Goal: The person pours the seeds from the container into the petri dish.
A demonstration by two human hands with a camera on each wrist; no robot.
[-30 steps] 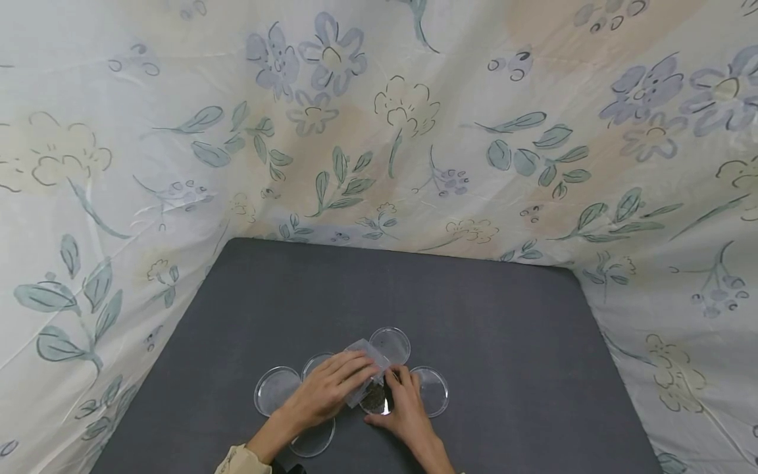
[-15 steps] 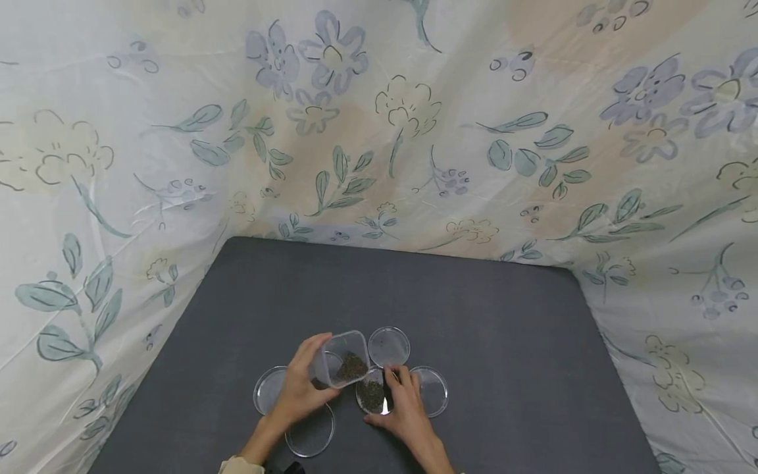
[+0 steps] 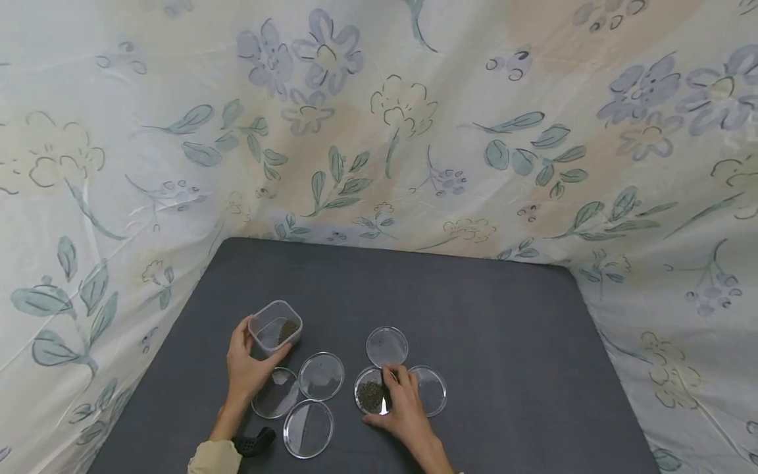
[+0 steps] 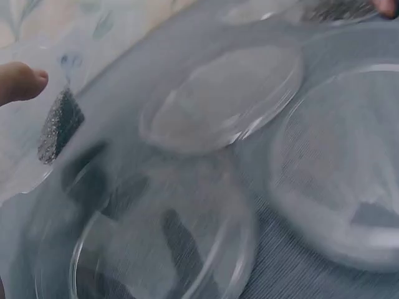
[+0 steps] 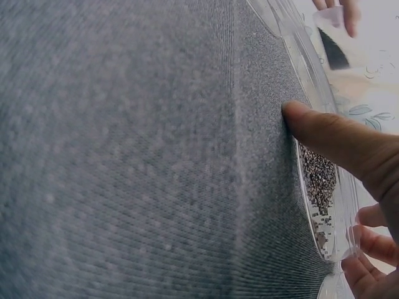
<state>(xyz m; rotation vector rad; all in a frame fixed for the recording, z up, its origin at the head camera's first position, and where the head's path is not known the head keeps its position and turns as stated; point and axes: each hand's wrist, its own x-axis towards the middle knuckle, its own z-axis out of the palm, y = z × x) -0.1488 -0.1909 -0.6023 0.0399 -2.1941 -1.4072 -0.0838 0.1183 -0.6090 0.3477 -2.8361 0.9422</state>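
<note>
Clear tub (image 3: 268, 334) being gripped by the left hand (image 3: 249, 370), well left of the granule-filled dish (image 3: 383, 403), that dish pinched by the right hand (image 3: 405, 407), clear dishes (image 3: 308, 429) laid out either side.

A pale fabric backdrop (image 3: 468, 148) printed with lilac flowers (image 3: 328, 55) and blue-green leaves (image 3: 198, 120) hung behind and along 2 sides of a dark grey table (image 3: 462, 303), whose 2 far corners looked rounded.
</note>
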